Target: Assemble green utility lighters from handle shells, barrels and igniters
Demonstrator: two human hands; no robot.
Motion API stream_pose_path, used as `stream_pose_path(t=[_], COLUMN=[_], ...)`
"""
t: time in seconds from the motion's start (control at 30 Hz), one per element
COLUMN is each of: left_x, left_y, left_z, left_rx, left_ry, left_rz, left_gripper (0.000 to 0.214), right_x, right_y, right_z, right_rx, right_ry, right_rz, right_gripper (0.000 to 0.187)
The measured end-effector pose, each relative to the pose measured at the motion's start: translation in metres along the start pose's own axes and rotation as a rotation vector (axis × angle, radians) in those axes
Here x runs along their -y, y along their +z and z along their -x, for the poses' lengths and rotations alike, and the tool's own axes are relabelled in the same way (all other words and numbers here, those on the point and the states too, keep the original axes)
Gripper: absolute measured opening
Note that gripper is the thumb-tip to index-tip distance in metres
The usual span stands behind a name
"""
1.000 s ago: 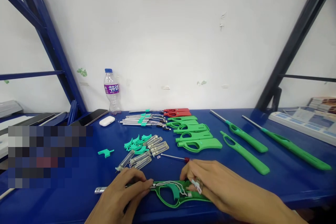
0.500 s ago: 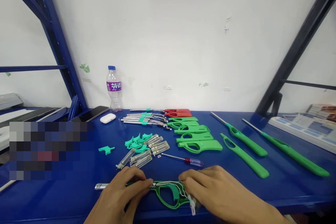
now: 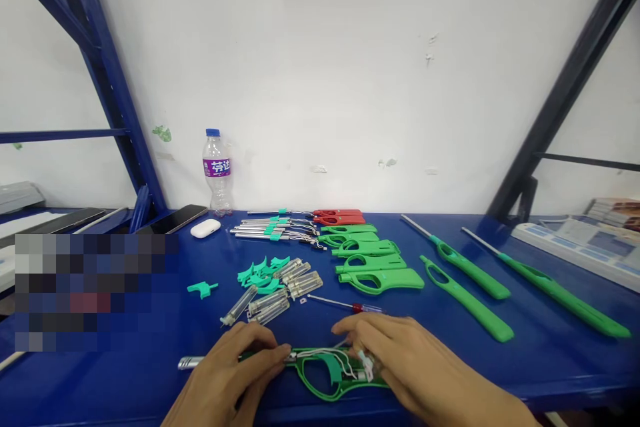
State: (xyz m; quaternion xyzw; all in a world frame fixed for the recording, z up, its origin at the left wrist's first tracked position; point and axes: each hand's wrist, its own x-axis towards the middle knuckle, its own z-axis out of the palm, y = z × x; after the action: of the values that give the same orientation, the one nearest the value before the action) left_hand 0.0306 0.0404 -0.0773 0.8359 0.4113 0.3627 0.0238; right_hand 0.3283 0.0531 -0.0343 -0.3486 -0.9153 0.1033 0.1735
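Note:
At the table's front edge lies an open green lighter casing (image 3: 315, 390), a long-necked gas lighter half. In it sit a teal trigger (image 3: 327, 368), white wires (image 3: 345, 359) and a metal tube (image 3: 189, 363) that sticks out to the left. My left hand (image 3: 245, 363) is closed on the neck, thumb and finger pinching where the tube joins. Over the handle end, my right hand (image 3: 400, 360) grips a small clear part with a white end (image 3: 367, 365), probably a fuel tank; the fingers hide most of it.
Loose teal triggers (image 3: 260, 275) and clear fuel tanks (image 3: 270, 300) lie beyond my hands, beside a screwdriver (image 3: 357, 307). Farther back are metal tubes with wires (image 3: 273, 229), green casings (image 3: 380, 278) and red casings (image 3: 340, 217). Long green lighters (image 3: 550, 287) lie right; a bottle (image 3: 219, 173) stands back left.
My right hand has moved slightly up and turned, bringing the clear part's white end from below the casing's edge up over the handle. My left hand stays put.

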Motion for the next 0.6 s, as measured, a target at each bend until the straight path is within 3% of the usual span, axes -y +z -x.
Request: stream_pose_path(t=[0.23,0.6], left_x=[-0.001,-0.001], left_y=[-0.001,-0.003], left_z=[0.000,-0.001], left_rx=[-0.055,0.002], left_ry=[0.047,0.065], left_rz=[-0.067,-0.066], left_gripper=[0.031,0.030], right_x=[-0.009,-0.004], right_y=[0.018,0.029], right_z=[-0.001,-0.015], right_rx=[-0.178,-0.368], right_ry=[-0.052,-0.091], right_rz=[0.055,0.195], right_gripper=[0.040,0.029])
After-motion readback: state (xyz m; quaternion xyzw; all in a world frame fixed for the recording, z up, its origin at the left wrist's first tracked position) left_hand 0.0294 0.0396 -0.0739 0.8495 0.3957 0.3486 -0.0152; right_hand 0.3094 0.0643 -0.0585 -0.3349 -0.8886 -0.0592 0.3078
